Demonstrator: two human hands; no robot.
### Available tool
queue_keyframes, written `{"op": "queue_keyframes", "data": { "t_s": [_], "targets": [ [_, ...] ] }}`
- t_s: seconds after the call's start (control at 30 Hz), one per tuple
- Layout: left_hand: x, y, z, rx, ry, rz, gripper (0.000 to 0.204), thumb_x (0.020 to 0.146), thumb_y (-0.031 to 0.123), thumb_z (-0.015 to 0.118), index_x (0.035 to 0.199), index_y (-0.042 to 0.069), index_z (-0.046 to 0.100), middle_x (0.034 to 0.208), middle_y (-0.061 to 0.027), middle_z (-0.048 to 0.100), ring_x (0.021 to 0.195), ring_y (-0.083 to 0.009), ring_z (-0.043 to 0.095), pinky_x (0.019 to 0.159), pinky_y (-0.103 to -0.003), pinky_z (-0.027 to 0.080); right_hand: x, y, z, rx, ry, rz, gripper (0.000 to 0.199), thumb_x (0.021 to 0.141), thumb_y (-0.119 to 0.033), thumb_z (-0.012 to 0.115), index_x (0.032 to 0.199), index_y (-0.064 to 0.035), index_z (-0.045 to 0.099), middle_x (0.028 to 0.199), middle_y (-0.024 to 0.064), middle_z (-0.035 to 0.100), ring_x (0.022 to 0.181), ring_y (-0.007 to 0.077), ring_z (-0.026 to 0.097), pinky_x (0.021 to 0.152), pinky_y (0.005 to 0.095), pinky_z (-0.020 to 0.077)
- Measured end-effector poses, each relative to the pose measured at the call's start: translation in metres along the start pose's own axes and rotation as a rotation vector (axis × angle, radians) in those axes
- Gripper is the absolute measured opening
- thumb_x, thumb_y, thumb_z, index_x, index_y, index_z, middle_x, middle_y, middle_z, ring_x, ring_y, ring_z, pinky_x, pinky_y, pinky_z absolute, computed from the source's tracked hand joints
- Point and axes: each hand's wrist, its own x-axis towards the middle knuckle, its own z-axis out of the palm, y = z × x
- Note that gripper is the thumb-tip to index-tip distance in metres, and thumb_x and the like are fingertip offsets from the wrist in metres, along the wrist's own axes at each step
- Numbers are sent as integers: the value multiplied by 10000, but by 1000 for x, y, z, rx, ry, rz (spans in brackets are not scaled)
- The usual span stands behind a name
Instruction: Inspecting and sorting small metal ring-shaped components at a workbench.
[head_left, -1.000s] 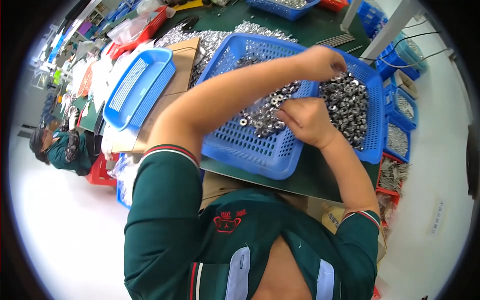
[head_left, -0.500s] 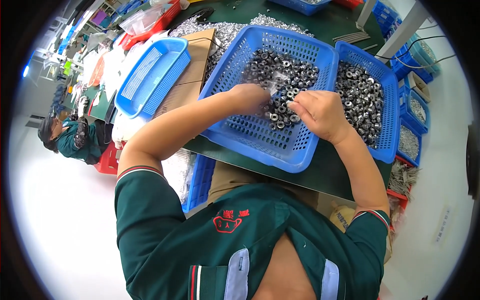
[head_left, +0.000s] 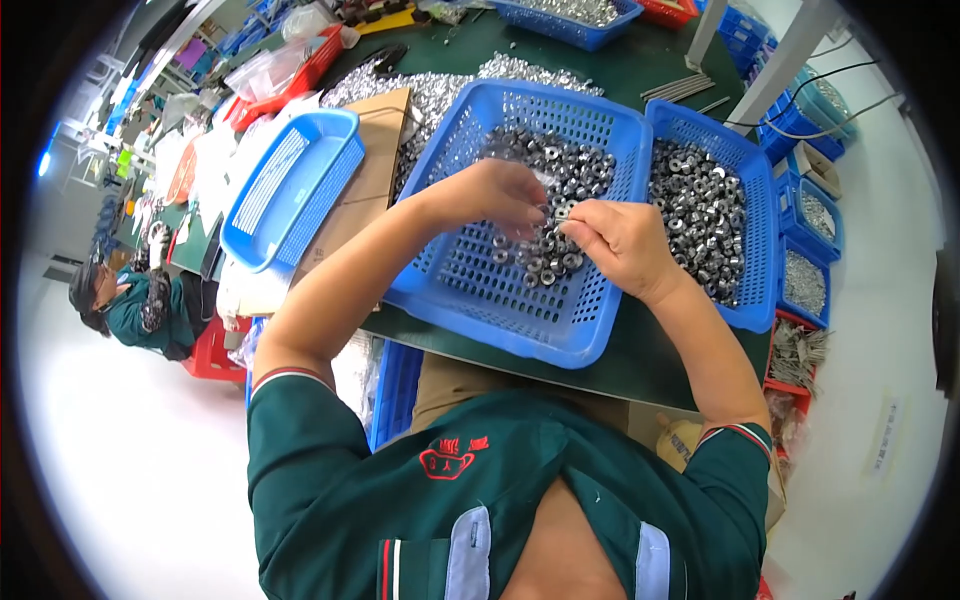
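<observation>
Over the middle basket [head_left: 470,285]: two hands are working close together, fingertips nearly meeting above the loose metal rings [head_left: 580,170].
Rings in there: they're lying in an uneven spread, perforated floor showing at the near end, and plenty are apparently waiting.
Right basket [head_left: 763,240]: it's standing just beside, carrying a deeper ring heap [head_left: 700,220]; finished or untouched, the view isn't telling.
Progress: going by both lots, the work is looking well short of complete.
Left hand [head_left: 500,195]: it's hovering with fingers loosely curling, partly open; whether they're gripping anything, I can't tell.
Right hand [head_left: 628,245]: it's pinching tight, thumb pressing toward forefinger, other fingers folding in; anything between the tips is showing too small to identify.
</observation>
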Motion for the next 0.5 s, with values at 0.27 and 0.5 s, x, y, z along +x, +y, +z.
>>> {"op": "queue_keyframes", "data": {
  "t_s": [0.27,0.5],
  "targets": [
    [6,14,21,-403,-71,177,224,846,61,660,1047,6,579,862,-80,652,744,-155,649,725,-269,538,-1,-4,-6,18,97,155,102,863,-181,611,842,-81,616,665,96,608,581,274,609,504,343,456],
    [11,-4,25,-505,-50,113,152,880,183,651,881,60,561,720,-35,581,557,-88,499,483,-227,382,2,0,-1,-244,148,-104,140,777,-118,658,758,-67,529,629,78,542,553,272,562,482,368,434]
  ]
}}
